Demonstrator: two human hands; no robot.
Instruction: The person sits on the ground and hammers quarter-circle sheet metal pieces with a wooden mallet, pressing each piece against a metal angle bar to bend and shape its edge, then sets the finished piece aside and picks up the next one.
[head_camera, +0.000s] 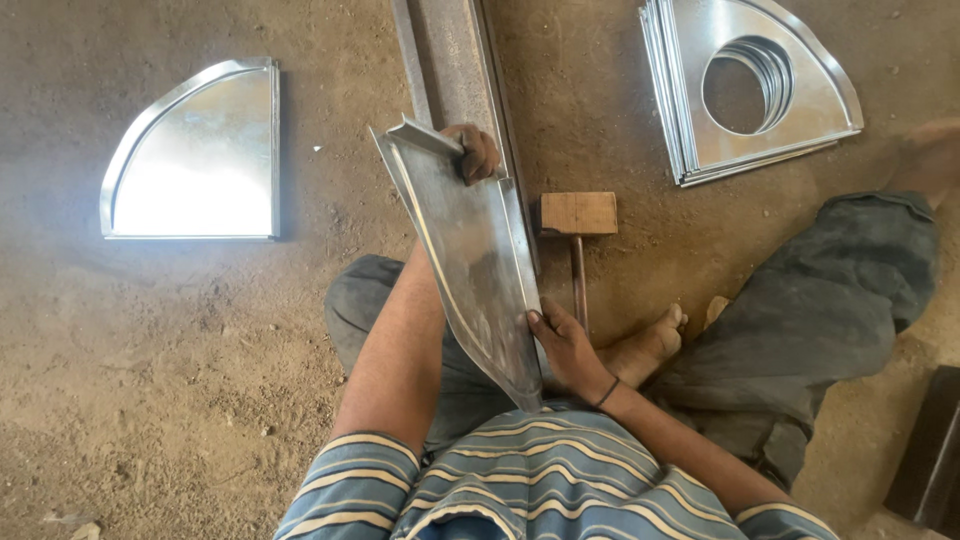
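Left hand (474, 152) and right hand (565, 345) both clenched on tilted metal sheet (470, 255), frame centre; sharp edges could cut if grip slips.

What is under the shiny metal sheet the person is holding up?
Under the metal sheet runs a long steel bar lying on the dirt floor. Beside it lies a wooden mallet. The left hand and right hand hold the sheet; the bar's covered part is hidden.

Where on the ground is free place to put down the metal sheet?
Bare dirt lies between the quarter-round tray and the left knee, and below that tray. Crowded: around the steel bar, wooden mallet and stack of holed sheets.
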